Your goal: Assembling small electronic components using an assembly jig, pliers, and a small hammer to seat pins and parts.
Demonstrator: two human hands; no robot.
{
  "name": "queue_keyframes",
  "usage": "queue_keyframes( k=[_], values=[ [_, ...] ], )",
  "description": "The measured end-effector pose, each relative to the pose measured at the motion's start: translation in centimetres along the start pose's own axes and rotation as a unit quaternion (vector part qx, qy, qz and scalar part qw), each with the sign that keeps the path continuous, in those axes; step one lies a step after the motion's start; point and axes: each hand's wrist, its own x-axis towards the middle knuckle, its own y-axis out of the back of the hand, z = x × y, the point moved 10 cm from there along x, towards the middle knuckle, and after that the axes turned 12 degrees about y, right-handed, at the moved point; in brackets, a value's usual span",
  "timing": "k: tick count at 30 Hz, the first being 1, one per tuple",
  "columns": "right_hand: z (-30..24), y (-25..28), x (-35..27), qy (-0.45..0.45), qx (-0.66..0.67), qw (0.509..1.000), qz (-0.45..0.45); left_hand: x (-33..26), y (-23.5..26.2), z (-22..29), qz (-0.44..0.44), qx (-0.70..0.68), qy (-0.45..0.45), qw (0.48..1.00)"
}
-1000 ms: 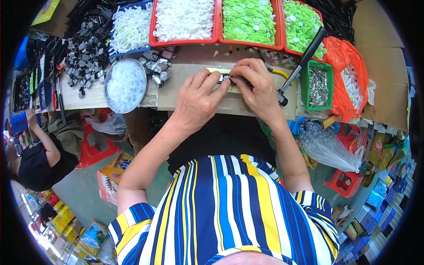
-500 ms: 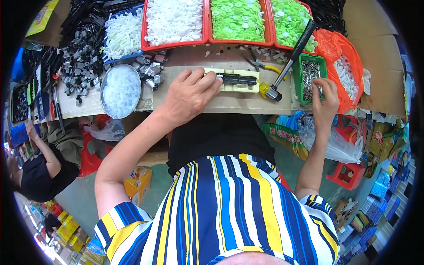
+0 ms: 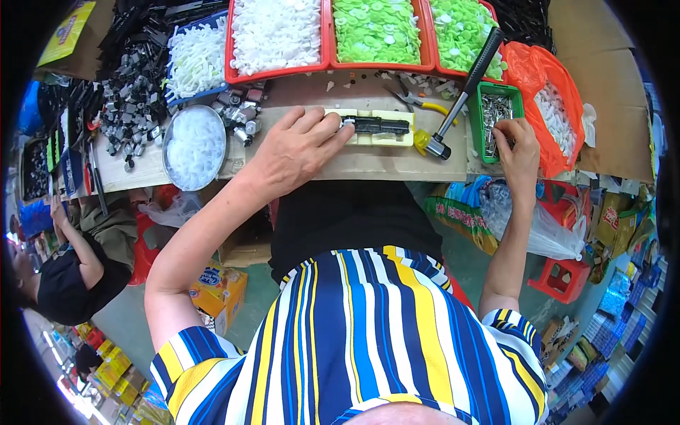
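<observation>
My left hand point(image 3: 301, 150) is closed over the left end of a cream holding block point(image 3: 379, 140), which lies on the cardboard-covered bench. In the block's groove sits a long black plastic part point(image 3: 379, 126), and my thumb touches its left end. My right hand point(image 3: 520, 152) is at the near right side of a green tray point(image 3: 484, 134) full of small metal pins point(image 3: 498, 110). Its thumb and fingertips are pinched together over the pins; anything between them is too small to make out. A hammer point(image 3: 464, 88) with a black grip lies between block and tray.
Behind the block are pliers point(image 3: 432, 107) and red bins point(image 3: 329, 35) of white and green parts. A round dish point(image 3: 195, 147) of clear pieces and motor-like parts point(image 3: 241, 117) lie left. An orange bag point(image 3: 549, 106) stands right. Another person point(image 3: 78, 273) sits far left.
The fingers of my right hand have closed in over the pins, and the hand has turned slightly. My left hand stays on the block. The whole view has shifted a little.
</observation>
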Motion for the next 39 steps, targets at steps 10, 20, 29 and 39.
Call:
queue_keyframes(
  k=[10,20,29,39],
  values=[
    [-15.3,-4.7,3.8,0.160,0.233,0.958,0.049,-0.1,0.1,-0.3,-0.016,-0.052,0.038,0.998],
    [-18.5,-9.6,5.5,0.229,0.236,0.944,0.011,-0.4,0.1,-0.3,0.002,-0.062,0.047,0.997],
    [-18.5,-10.3,5.3,0.235,0.219,0.947,-0.002,-0.4,0.2,-0.8,0.024,-0.117,0.067,0.991],
    [-18.1,-10.1,5.3,0.232,0.234,0.944,0.011,0.0,0.0,-0.6,0.017,-0.122,0.081,0.989]
  ],
)
